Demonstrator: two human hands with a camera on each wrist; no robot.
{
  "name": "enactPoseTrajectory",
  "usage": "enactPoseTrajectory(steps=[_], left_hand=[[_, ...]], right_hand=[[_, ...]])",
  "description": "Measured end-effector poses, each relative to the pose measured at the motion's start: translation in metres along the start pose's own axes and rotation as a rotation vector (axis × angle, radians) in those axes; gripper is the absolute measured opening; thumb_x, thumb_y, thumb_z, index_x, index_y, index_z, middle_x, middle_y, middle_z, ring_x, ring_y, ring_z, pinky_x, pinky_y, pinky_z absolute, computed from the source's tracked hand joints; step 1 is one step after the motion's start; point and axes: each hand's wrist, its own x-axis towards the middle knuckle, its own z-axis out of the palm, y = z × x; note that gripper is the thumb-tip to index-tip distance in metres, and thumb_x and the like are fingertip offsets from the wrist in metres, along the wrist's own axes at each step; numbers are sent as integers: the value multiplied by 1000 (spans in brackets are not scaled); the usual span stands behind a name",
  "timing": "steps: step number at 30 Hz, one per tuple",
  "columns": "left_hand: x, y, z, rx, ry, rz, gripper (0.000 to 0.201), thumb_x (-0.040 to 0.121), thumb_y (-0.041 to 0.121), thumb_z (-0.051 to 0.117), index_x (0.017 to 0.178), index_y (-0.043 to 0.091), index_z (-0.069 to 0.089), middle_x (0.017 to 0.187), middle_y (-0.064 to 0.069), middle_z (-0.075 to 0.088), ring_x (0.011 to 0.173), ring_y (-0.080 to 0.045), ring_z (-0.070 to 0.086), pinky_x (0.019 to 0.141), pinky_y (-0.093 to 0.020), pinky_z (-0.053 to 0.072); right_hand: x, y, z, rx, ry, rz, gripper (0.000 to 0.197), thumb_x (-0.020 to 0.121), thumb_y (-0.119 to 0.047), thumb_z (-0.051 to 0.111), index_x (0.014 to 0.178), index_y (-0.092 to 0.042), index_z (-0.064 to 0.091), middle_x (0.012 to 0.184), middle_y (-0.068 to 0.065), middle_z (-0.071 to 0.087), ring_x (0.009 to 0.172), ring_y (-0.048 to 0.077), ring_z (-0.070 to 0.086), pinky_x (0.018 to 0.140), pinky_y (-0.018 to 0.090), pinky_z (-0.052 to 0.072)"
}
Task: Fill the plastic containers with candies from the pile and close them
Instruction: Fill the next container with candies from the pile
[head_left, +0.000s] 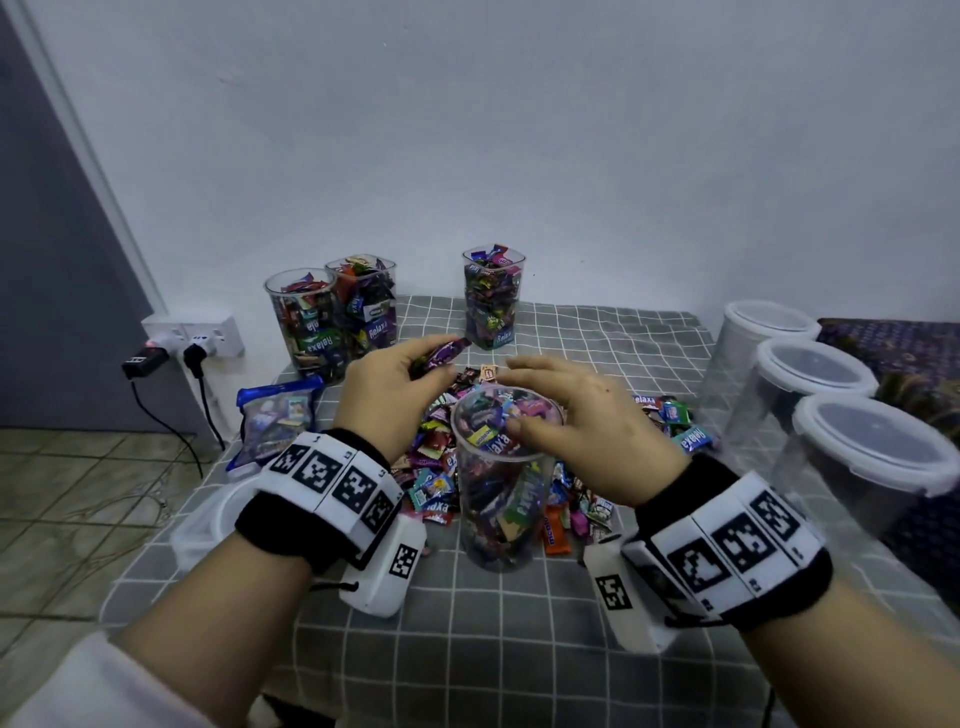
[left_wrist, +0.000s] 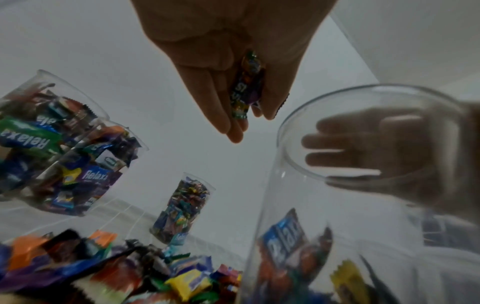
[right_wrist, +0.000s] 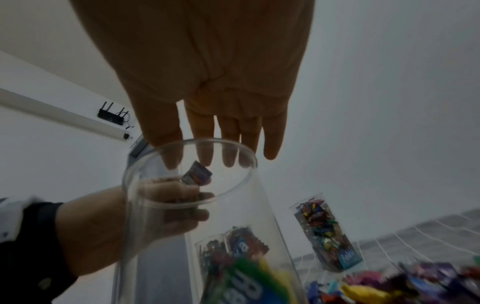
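Note:
A tall clear container (head_left: 501, 499), partly filled with wrapped candies, stands open in the middle of the candy pile (head_left: 436, 467). My left hand (head_left: 415, 371) hovers just left of its rim and grips a few purple-wrapped candies (head_left: 442, 355); the left wrist view shows the candies (left_wrist: 246, 86) between fingers and palm. My right hand (head_left: 550, 395) is spread flat over the container's mouth with straight fingers and holds nothing. In the right wrist view, its fingers (right_wrist: 228, 139) hang above the container's rim (right_wrist: 189, 205).
Three open containers full of candies (head_left: 306, 322), (head_left: 366, 306), (head_left: 493, 296) stand at the back of the checked cloth (head_left: 467, 623). Three lidded empty containers (head_left: 763, 338), (head_left: 810, 384), (head_left: 872, 457) line the right side. A candy bag (head_left: 275, 421) lies left; a wall socket with plugs (head_left: 192, 338) is beyond.

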Motion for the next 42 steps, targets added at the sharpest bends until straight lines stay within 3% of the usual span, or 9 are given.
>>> enactPoseTrajectory(steps=[3,7,17,23,25,28,32,37,42], left_hand=[[0,11,-3,-27,-70,7,28,82,16,70,109,21,70,93,9,69,92,-8,65,91,-35,51],[-2,28,-4,39,-226,77,28,81,20,70,110,24,69,97,6,71,92,-5,65,89,-31,52],[-13,45,1,255,-387,219,47,67,57,54,109,40,68,94,10,73,89,-4,66,80,-35,52],[-12,48,0,254,-451,194,34,77,40,65,111,39,66,95,10,72,90,-5,65,84,-35,52],[-13,49,0,215,-450,196,29,81,34,68,109,37,68,92,17,69,91,-2,65,86,-34,52],[-10,44,-1,58,-354,161,21,81,31,68,100,40,68,92,10,72,88,-3,66,87,-34,53],[-2,35,-17,185,-275,68,22,91,21,57,99,40,66,77,12,67,72,-10,64,70,-27,52],[12,6,-20,819,-584,-126,45,89,25,57,131,38,48,126,-4,58,106,-22,57,83,-32,47],[17,-36,4,1059,-919,-164,100,73,37,76,149,29,13,152,-6,24,134,-27,33,103,-37,38]], right_hand=[[-6,9,4,203,-34,128,72,80,-29,71,143,-20,36,142,-6,39,131,7,35,111,27,28],[-13,22,19,527,-162,227,103,69,-19,81,148,-26,15,132,-18,40,119,-5,44,100,9,35],[-14,39,35,561,-60,221,85,65,-21,85,133,-24,34,128,-7,54,118,3,52,99,21,41],[-12,40,35,609,-82,203,95,67,-15,84,141,-22,26,132,-5,52,119,1,51,100,17,41],[-10,42,36,562,-138,212,118,60,-29,84,149,-26,7,141,-3,45,127,9,47,107,33,39],[-9,46,22,451,-267,249,122,66,-21,78,147,-34,-12,143,-7,39,129,11,43,107,33,39],[-8,65,-2,183,-393,295,111,65,-29,73,148,-40,0,149,-1,35,130,15,40,109,37,36],[-1,84,4,-321,-579,372,116,73,-28,76,149,-28,-12,156,7,14,139,25,26,111,39,32],[9,89,22,-604,-733,391,132,64,-45,81,147,-27,-20,158,4,-10,145,28,1,115,49,21]])
